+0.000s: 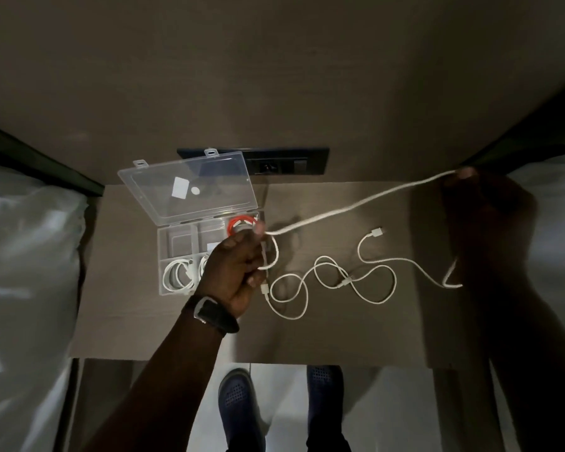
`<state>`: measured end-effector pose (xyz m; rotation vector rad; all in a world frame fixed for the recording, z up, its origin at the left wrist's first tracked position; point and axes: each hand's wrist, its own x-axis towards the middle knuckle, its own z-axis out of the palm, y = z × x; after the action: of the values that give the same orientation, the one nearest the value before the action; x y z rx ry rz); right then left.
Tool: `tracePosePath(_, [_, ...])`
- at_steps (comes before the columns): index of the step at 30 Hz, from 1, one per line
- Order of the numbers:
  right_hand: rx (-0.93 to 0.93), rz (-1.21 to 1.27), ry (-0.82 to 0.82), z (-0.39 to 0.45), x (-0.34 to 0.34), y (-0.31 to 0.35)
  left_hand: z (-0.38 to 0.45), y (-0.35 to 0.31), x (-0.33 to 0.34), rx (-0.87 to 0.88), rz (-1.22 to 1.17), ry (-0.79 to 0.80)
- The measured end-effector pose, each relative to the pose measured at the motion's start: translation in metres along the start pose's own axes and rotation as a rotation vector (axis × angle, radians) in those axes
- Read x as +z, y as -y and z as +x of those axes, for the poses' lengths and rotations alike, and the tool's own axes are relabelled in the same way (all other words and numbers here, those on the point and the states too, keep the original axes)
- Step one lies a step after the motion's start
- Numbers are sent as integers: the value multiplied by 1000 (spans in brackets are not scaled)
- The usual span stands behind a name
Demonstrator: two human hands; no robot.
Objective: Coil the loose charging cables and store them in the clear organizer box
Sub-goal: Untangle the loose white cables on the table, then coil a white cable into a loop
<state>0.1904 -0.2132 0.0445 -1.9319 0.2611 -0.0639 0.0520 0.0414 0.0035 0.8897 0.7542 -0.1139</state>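
My left hand point(238, 265) is closed around one end of a white charging cable point(349, 208), beside the clear organizer box point(177, 252). The cable stretches taut up and to the right, where my right hand point(473, 194), in deep shadow, pinches it. The box lid point(190, 187) stands open. A red coil point(240, 225) lies in a back compartment and a white coil point(177, 272) in a front one. A second loose white cable point(349, 278) lies in loops on the table, to the right of my left hand.
The small brown table point(340, 334) stands between two beds with white bedding point(23, 256). A black socket panel point(287, 164) sits on the wall behind the box. My feet in dark shoes point(238, 396) show below the table's front edge.
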Motion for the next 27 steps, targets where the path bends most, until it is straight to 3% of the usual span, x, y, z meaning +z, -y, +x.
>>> tracePosePath(3, [149, 24, -44, 21, -20, -4, -11, 1, -17, -99, 315, 28])
tracePosePath(6, [227, 22, -117, 28, -32, -2, -25, 1, -31, -152, 444, 84])
tracePosePath(8, [266, 128, -198, 27, -30, -3, -32, -2, -36, -137, 354, 126])
tracePosePath(10, [252, 11, -152, 27, -27, -14, -37, -9, -39, -138, 72, 141])
tracePosePath(12, [188, -528, 62, 32, -29, -28, -41, -15, -40, -99, -137, 167])
tracePosePath(14, [-65, -968, 235, 23, -24, -32, -44, -18, -32, -31, -125, 208])
tracePosePath(16, [-423, -822, 440, -10, -1, -23, -44, -14, -14, 27, -51, 203])
tracePosePath(18, [-554, -440, 835, -58, 32, 1, -41, -9, 7, 65, -34, 184])
tracePosePath(20, [-378, -209, 1120, -91, 54, 17, -39, -8, 22, 128, -22, 166])
tracePosePath(23, [307, 78, 1198, -90, 60, 30, -38, -8, 23, 290, 47, 106])
tracePosePath(24, [440, 98, 1248, -86, 56, 31, -38, -7, 19, 342, 85, 88])
tracePosePath(27, [599, 198, 1332, -88, 47, 26, -39, -3, 6, 498, 329, 56])
